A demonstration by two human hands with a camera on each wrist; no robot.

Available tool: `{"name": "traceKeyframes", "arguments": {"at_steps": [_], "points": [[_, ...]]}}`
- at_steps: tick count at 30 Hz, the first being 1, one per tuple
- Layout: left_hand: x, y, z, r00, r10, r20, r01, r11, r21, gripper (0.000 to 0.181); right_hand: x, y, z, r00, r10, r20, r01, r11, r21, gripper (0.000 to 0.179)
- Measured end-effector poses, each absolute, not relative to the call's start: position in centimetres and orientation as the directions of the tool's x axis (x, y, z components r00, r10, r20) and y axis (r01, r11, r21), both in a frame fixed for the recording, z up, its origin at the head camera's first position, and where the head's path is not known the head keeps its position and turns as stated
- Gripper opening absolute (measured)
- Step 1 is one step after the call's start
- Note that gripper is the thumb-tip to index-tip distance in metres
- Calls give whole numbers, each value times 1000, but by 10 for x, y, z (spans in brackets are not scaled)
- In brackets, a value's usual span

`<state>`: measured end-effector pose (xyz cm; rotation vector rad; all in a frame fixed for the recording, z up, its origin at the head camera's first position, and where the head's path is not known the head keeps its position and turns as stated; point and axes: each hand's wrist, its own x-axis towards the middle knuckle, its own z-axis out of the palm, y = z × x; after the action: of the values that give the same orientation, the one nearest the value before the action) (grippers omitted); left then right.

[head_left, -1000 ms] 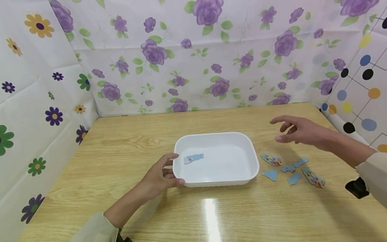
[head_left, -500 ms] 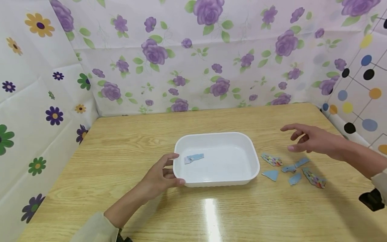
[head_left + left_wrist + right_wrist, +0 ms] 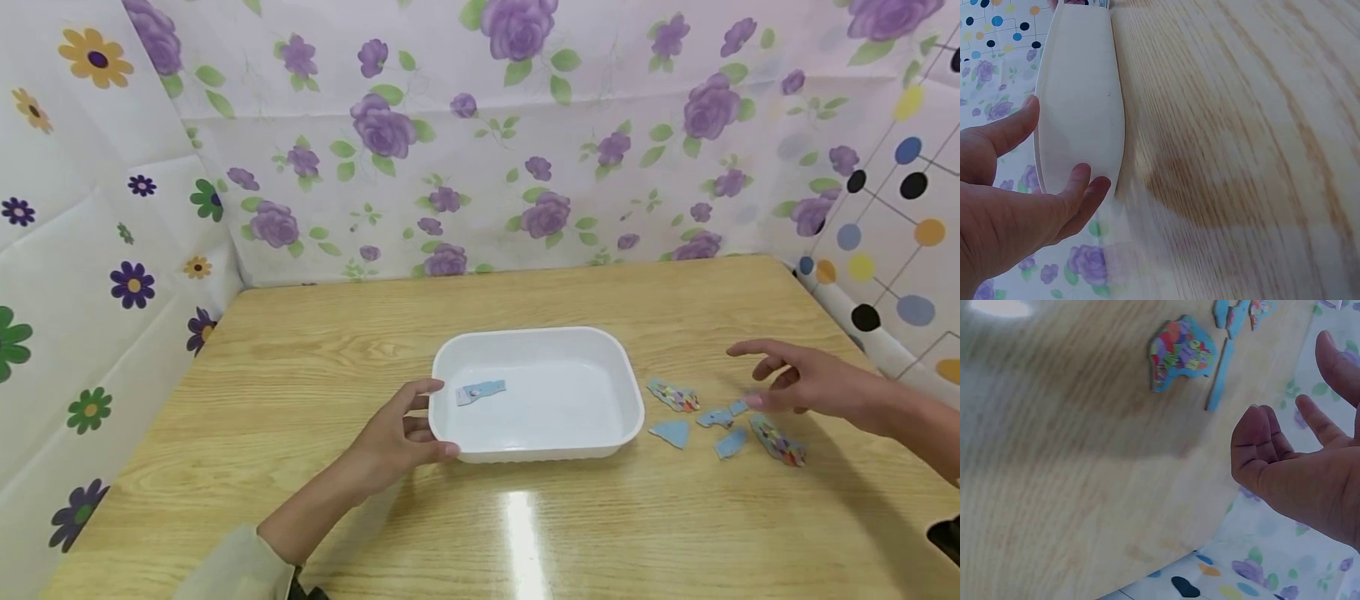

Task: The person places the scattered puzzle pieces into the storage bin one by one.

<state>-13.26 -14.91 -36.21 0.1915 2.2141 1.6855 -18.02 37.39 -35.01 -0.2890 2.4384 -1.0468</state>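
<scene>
My left hand (image 3: 393,433) grips the left end of a white plastic tray (image 3: 555,400), thumb and fingers spread around its corner. The left wrist view shows its fingertips against the tray's outer wall (image 3: 1082,94). One light-blue puzzle piece (image 3: 482,392) lies inside, toward the left. On the right, my right hand (image 3: 817,379) hovers with loosely bent fingers and holds nothing. Its thumb overlaps a narrow blue strip piece (image 3: 739,406) in the head view. Nearest to it lies a multicoloured puzzle piece with blue edges (image 3: 1179,353), seen larger in the right wrist view.
Beside the tray's right end are another multicoloured piece (image 3: 673,395), a blue triangular piece (image 3: 671,432) and several small blue ones. Floral sheeting (image 3: 547,167) hangs behind the wooden table (image 3: 337,333). Dotted sheeting (image 3: 888,250) borders the right side.
My right hand has moved right and down toward the nearer scattered pieces, now overlapping the strip piece. The left hand and the tray have stayed in place.
</scene>
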Motion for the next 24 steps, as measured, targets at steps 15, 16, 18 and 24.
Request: {"name": "traceKeyframes", "arguments": {"at_steps": [15,16,18,24], "points": [[-132,-149,-362,-928,320,-193,-102,278,955,87,-166,390,-371,-890,-300,-342,28,714,-700,79],[-132,-149,-362,-928,320,-191,-100,279,955,88,-166,392,-371,-892,-297,-339,22,723,-691,80],[-132,-149,-361,-928,323,-188,-97,278,956,88,-165,396,-370,-897,-288,-335,16,737,-676,80],[-132,-149,-362,-931,314,-189,-94,292,952,88,-162,406,-372,-883,-302,-360,17,745,-667,81]]}}
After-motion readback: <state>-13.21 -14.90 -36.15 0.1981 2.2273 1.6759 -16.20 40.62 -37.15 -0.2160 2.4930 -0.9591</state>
